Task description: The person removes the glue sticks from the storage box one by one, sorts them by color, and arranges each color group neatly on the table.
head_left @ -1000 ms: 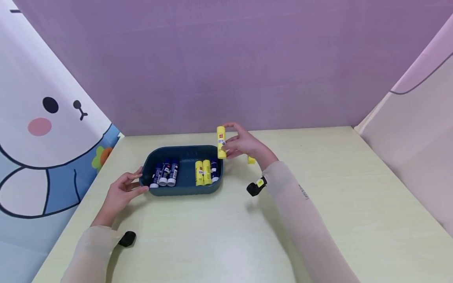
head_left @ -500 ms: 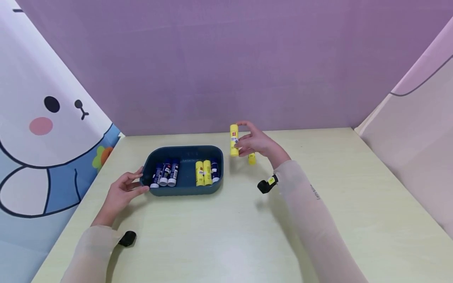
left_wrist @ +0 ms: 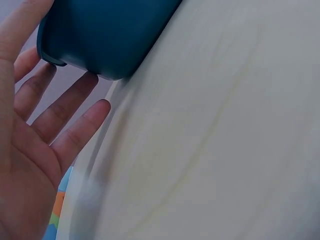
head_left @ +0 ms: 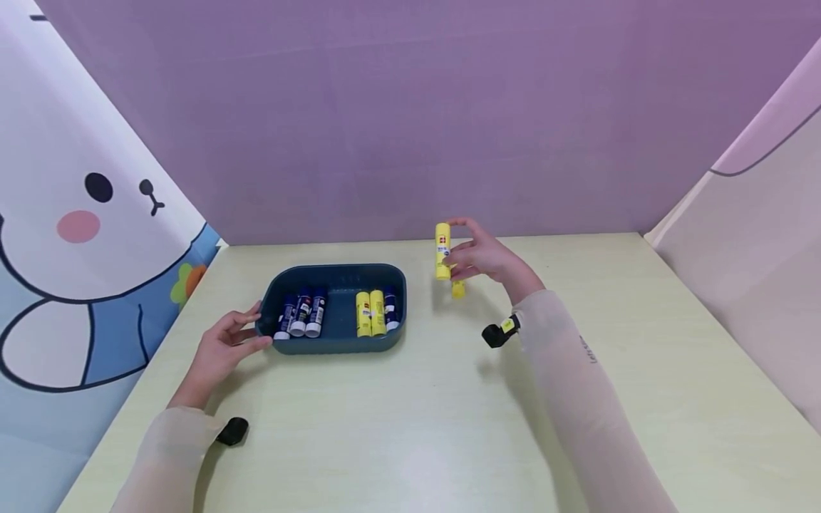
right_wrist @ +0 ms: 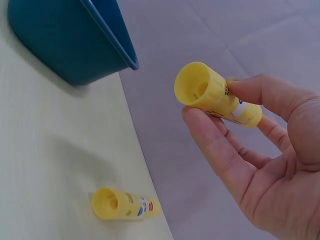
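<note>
In the head view my right hand holds a yellow glue stick upright, above the table and right of the blue tray. The right wrist view shows thumb and fingers pinching this glue stick, its hollow end facing the camera. Behind it, a second yellow glue stick lies on the table. At the tray's left end, my left hand has its fingers extended, the tips touching the wall. The left wrist view shows these fingers nearly straight at the tray's corner.
Inside the tray, several blue glue sticks with white ends lie at left and right, with two yellow glue sticks between. A purple backdrop rises behind the pale table. Patterned cloth hangs at left.
My right hand has carried the yellow glue stick rightward, from the tray's right rim to over the table near the other yellow one. The left hand stays at the tray.
</note>
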Available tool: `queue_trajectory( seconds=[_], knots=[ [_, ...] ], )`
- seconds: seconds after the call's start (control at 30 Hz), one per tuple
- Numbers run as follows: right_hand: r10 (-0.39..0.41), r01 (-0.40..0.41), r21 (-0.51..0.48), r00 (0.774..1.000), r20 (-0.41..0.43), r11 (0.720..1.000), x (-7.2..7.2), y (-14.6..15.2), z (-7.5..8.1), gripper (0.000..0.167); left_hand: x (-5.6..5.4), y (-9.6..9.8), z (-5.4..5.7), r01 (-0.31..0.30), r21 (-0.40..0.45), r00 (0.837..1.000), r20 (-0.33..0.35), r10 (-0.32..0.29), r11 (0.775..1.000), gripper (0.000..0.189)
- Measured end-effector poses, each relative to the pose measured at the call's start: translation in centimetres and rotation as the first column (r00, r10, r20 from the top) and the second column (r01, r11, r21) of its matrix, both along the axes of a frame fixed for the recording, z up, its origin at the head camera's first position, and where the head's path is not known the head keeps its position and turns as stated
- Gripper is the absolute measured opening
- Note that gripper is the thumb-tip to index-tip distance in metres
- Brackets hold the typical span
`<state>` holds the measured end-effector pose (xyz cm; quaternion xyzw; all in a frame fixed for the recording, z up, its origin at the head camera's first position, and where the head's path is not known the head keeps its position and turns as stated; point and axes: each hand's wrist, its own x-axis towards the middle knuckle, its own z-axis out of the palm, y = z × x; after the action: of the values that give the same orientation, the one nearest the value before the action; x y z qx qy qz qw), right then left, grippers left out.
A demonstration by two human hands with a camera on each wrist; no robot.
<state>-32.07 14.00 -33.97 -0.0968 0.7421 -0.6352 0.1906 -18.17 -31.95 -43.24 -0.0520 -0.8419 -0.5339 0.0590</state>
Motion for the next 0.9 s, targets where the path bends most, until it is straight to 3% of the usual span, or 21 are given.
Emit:
queue_trajectory(
  seconds=[0.9],
  knots=[
    [-0.073, 0.073, 0.058, 0.997, 0.004, 0.996, -0.6, 4.5, -1.1, 0.080, 0.2, 0.2, 0.3, -0.005, 0.009, 1.000, 0.007, 0.005, 1.000, 0.044]
  ],
)
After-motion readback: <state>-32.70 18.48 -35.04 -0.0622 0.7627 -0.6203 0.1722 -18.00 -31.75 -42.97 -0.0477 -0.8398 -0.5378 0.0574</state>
